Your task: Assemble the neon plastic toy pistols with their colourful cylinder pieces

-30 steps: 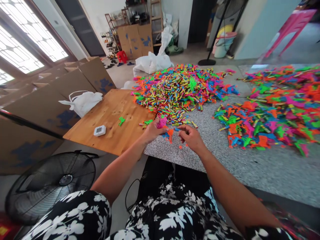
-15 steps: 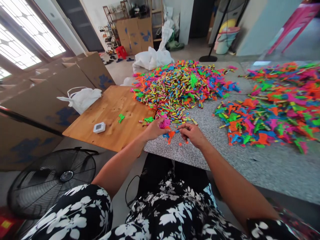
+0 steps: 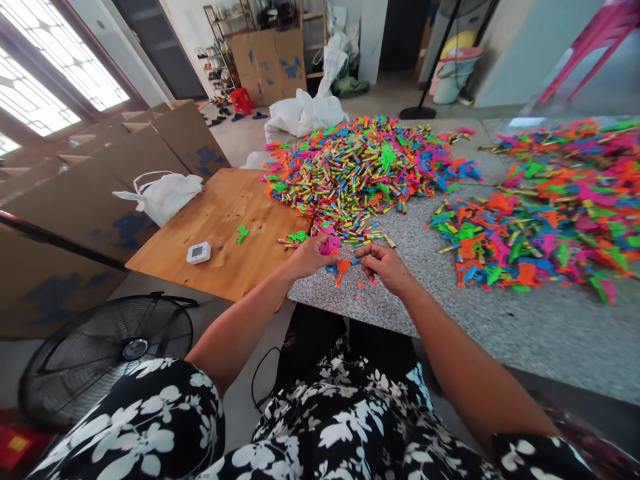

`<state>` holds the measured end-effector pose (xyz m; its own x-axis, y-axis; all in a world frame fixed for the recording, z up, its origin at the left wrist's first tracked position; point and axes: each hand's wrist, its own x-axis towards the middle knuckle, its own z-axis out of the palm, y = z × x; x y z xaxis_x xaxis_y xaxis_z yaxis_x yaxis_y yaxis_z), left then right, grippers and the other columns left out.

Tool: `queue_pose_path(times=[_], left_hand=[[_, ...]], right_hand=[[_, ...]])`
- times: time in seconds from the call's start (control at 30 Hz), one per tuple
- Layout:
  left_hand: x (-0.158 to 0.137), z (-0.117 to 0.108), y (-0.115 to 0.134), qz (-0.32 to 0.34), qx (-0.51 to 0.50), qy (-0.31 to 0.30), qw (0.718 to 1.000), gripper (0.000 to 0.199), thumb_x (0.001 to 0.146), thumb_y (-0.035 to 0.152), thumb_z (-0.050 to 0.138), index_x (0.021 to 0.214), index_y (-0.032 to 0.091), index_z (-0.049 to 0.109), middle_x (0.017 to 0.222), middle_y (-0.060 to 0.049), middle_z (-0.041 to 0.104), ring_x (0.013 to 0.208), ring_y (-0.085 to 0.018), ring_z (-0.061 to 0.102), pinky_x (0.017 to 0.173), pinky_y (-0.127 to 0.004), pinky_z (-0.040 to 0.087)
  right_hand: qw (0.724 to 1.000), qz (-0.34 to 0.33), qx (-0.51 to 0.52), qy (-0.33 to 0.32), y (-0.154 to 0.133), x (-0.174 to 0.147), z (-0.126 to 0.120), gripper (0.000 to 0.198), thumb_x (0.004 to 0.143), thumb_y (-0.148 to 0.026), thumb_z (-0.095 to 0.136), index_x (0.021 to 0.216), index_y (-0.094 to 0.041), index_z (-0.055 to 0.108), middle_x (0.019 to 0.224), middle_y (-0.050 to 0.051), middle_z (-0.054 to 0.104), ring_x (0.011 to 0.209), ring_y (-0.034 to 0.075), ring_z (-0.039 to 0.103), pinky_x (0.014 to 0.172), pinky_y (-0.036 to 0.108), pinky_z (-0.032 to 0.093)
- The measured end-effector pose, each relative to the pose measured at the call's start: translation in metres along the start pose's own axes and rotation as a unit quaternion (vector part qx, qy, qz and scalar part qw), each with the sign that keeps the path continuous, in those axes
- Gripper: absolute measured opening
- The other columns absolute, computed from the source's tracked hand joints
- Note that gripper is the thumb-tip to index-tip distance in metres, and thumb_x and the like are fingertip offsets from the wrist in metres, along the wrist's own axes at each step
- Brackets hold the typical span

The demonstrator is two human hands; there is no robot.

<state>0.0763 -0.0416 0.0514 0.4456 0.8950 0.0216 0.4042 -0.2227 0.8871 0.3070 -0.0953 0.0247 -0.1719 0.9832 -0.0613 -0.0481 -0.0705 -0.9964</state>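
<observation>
My left hand [image 3: 310, 258] is closed on an orange toy gun [image 3: 343, 270] at the near edge of the granite table. My right hand [image 3: 381, 264] pinches a small blue tube [image 3: 356, 261], its end close to the orange toy gun; whether the two touch I cannot tell. A pink plastic piece [image 3: 330, 245] lies just beyond my left fingers, and some blue plastic shows beneath them. A big heap of shiny small tubes [image 3: 345, 177] mixed with colourful plastic pieces rises behind both hands. Small orange bits [image 3: 361, 285] lie on the stone between them.
To the right spreads a pile of colourful toy guns [image 3: 530, 240]. On the wooden table [image 3: 225, 267] lie a white timer [image 3: 199, 253] and a green toy gun [image 3: 242, 234]. A white bag [image 3: 165, 197] and cardboard boxes [image 3: 145, 150] stand left, above a floor fan [image 3: 135, 349].
The view has shifted very slightly. Both hands stay in nearly the same place, with the orange toy gun and the blue tube still between them.
</observation>
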Motion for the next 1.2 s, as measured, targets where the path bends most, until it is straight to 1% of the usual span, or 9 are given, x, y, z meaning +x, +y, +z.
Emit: queue_pose_path(times=[0.17, 0.27, 0.5, 0.6, 0.7, 0.83, 0.93, 1.07, 1.2], left_hand=[[-0.001, 0.000, 0.005, -0.001, -0.010, -0.018, 1.000, 0.032, 0.073, 0.034, 0.086, 0.089, 0.016, 0.065, 0.076, 0.005, 0.055, 0.069, -0.010, 0.047, 0.067, -0.026, 0.038], [-0.001, 0.001, 0.004, -0.005, -0.013, -0.029, 0.999, 0.033, 0.073, 0.035, 0.086, 0.091, 0.016, 0.065, 0.076, 0.005, 0.055, 0.067, -0.010, 0.045, 0.064, -0.025, 0.036], [0.000, 0.003, 0.006, -0.015, -0.040, -0.108, 0.993, 0.038, 0.071, 0.040, 0.087, 0.087, 0.018, 0.060, 0.073, 0.006, 0.053, 0.064, -0.009, 0.045, 0.059, -0.025, 0.035], [0.001, 0.005, 0.007, -0.008, -0.031, -0.101, 0.994, 0.037, 0.072, 0.038, 0.086, 0.089, 0.018, 0.061, 0.074, 0.006, 0.054, 0.065, -0.009, 0.045, 0.059, -0.025, 0.035], [0.002, 0.007, 0.004, -0.008, -0.032, -0.084, 0.996, 0.036, 0.071, 0.038, 0.087, 0.088, 0.017, 0.063, 0.074, 0.006, 0.054, 0.064, -0.009, 0.044, 0.059, -0.024, 0.035], [0.000, 0.010, -0.002, -0.034, -0.104, -0.089, 0.990, 0.041, 0.068, 0.039, 0.091, 0.086, 0.017, 0.061, 0.072, 0.006, 0.056, 0.062, -0.008, 0.047, 0.058, -0.023, 0.037], [-0.002, 0.012, -0.006, -0.066, -0.173, -0.109, 0.977, 0.047, 0.064, 0.038, 0.094, 0.089, 0.017, 0.060, 0.072, 0.006, 0.058, 0.061, -0.007, 0.051, 0.058, -0.022, 0.041], [-0.004, 0.011, -0.009, -0.106, -0.263, -0.145, 0.948, 0.056, 0.060, 0.035, 0.098, 0.097, 0.017, 0.059, 0.076, 0.005, 0.064, 0.063, -0.008, 0.059, 0.062, -0.022, 0.046], [-0.006, 0.013, -0.008, -0.125, -0.312, -0.148, 0.930, 0.057, 0.060, 0.033, 0.099, 0.098, 0.016, 0.060, 0.079, 0.003, 0.067, 0.066, -0.009, 0.063, 0.063, -0.022, 0.049]], right_hand=[[0.998, -0.018, -0.051, -0.021, 0.005, 0.002, -0.004, 0.020, 0.075, -0.030, 0.064, 0.093, -0.021, 0.068, 0.056, -0.008, 0.054, 0.046, 0.011, 0.046, 0.046, 0.025, 0.039], [0.997, -0.022, -0.062, -0.041, 0.004, 0.002, -0.006, 0.017, 0.076, -0.028, 0.064, 0.091, -0.021, 0.067, 0.056, -0.007, 0.055, 0.047, 0.011, 0.047, 0.047, 0.025, 0.039], [0.994, 0.034, 0.036, -0.100, -0.001, 0.005, -0.002, 0.017, 0.074, -0.033, 0.066, 0.087, -0.022, 0.063, 0.054, -0.007, 0.053, 0.043, 0.011, 0.045, 0.042, 0.024, 0.036], [0.995, 0.036, 0.051, -0.072, 0.001, 0.006, 0.002, 0.019, 0.075, -0.036, 0.068, 0.086, -0.022, 0.061, 0.058, -0.007, 0.054, 0.045, 0.011, 0.048, 0.042, 0.024, 0.038], [0.999, 0.010, 0.029, -0.030, 0.003, 0.004, 0.007, 0.019, 0.076, -0.037, 0.068, 0.086, -0.023, 0.061, 0.058, -0.007, 0.052, 0.047, 0.011, 0.048, 0.043, 0.024, 0.038], [0.999, -0.022, -0.028, -0.019, 0.001, -0.001, 0.010, 0.015, 0.081, -0.036, 0.065, 0.088, -0.024, 0.060, 0.060, -0.008, 0.052, 0.047, 0.011, 0.048, 0.046, 0.024, 0.041], [0.997, -0.032, -0.059, -0.037, -0.002, -0.004, 0.010, 0.014, 0.085, -0.036, 0.066, 0.090, -0.024, 0.060, 0.062, -0.007, 0.053, 0.049, 0.011, 0.050, 0.049, 0.025, 0.042], [0.994, 0.001, 0.042, -0.099, -0.002, -0.003, 0.008, 0.024, 0.087, -0.044, 0.069, 0.094, -0.025, 0.059, 0.072, -0.006, 0.056, 0.051, 0.011, 0.053, 0.050, 0.027, 0.045], [0.984, 0.040, 0.129, -0.116, 0.004, -0.002, 0.007, 0.029, 0.081, -0.046, 0.074, 0.094, -0.025, 0.059, 0.071, -0.006, 0.056, 0.053, 0.012, 0.052, 0.051, 0.027, 0.045]])
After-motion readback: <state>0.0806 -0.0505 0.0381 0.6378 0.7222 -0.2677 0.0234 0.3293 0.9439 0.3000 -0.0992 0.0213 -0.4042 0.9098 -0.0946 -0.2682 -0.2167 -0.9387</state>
